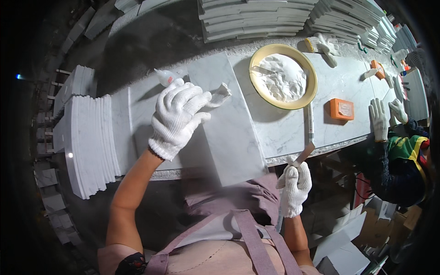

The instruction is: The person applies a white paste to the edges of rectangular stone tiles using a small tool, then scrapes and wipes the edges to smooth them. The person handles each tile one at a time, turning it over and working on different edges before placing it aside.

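My left hand (176, 117), in a white knit glove, hovers over the left part of a grey-white marble slab (233, 137). Its fingers are bent around the end of a small crumpled whitish rag (221, 95), which sticks out to the right over the slab. Just beyond that hand lies a small translucent squeeze bottle (167, 77), partly hidden by the glove. My right hand (294, 188), gloved too, is closed on a putty knife (305, 153) in front of the table edge; its blade points up and to the right, and its handle is mostly hidden.
A yellow basin (313, 87) of white paste stands beyond the slab. An orange box (342, 109) and spare gloves (324, 46) lie to the right. Stacked slabs (91, 142) stand at left, more (256, 18) at the back. A co-worker's gloved hands (378, 120) rest at far right.
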The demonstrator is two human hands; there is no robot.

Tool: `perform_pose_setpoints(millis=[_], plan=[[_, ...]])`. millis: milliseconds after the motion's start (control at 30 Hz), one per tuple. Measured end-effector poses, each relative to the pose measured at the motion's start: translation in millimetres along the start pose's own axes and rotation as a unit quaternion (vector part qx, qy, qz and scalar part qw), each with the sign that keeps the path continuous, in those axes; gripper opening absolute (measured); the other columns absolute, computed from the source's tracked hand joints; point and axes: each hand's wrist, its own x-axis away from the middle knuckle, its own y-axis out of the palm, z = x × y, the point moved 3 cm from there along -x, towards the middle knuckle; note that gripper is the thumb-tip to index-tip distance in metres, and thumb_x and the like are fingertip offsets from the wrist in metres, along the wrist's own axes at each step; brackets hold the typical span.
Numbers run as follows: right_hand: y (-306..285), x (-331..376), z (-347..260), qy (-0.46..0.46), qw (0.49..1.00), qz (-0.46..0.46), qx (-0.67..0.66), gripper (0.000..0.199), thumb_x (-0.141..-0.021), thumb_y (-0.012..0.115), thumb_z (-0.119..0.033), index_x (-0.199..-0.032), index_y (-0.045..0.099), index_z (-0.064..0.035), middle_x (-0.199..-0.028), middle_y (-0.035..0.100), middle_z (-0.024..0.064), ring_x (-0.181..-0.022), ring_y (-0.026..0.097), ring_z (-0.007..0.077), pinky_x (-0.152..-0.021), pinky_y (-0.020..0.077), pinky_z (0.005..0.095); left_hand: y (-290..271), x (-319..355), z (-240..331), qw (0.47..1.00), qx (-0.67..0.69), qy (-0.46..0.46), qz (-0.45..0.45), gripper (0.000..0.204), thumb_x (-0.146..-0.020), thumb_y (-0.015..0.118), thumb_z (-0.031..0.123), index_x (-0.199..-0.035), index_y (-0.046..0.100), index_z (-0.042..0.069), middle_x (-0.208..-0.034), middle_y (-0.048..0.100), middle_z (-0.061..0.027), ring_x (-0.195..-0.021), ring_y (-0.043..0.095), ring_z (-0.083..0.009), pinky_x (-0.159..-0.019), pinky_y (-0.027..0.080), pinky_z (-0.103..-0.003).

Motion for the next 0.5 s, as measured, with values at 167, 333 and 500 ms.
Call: perform_pose_setpoints(millis=[167, 333, 500], plan=[[-2, 1, 1, 0.019, 0.999, -0.021, -0.022, 0.031, -0.110, 0.061, -0.026, -0.125, 0.068, 0.0006, -0.078, 0.053, -0.0018, -0.054, 0.049, 0.0051, -0.050, 0.0393, 0.0227, 4, -30, 9, 0.989, -0.012, 0.122, 0.083, 0.031, -0.065, 0.078, 0.001, -0.093, 0.075, 0.013, -0.084, 0.068, -0.0012, -0.089, 0.067, -0.0286, -0.099, 0.052, -0.046], [1, 1, -5, -0.012, 1.000, -0.005, 0.008, 0.032, -0.110, 0.061, -0.027, -0.124, 0.068, 0.0010, -0.078, 0.053, -0.0008, -0.054, 0.051, 0.0053, -0.049, 0.0403, 0.0227, 9, -41, 7, 0.999, 0.000, 0.034, -0.005, 0.026, -0.075, 0.079, 0.006, -0.098, 0.076, 0.017, -0.095, 0.070, -0.0003, -0.101, 0.067, -0.0307, -0.103, 0.051, -0.045], [3, 1, -11, 0.006, 1.000, 0.003, -0.009, 0.035, -0.110, 0.062, -0.029, -0.123, 0.068, 0.0029, -0.079, 0.052, -0.0017, -0.054, 0.050, 0.0052, -0.049, 0.0397, 0.0226, 10, -37, 6, 0.994, -0.044, 0.097, 0.032, 0.017, -0.076, 0.075, 0.007, -0.089, 0.075, 0.018, -0.088, 0.067, 0.0004, -0.094, 0.066, -0.0282, -0.101, 0.050, -0.047]])
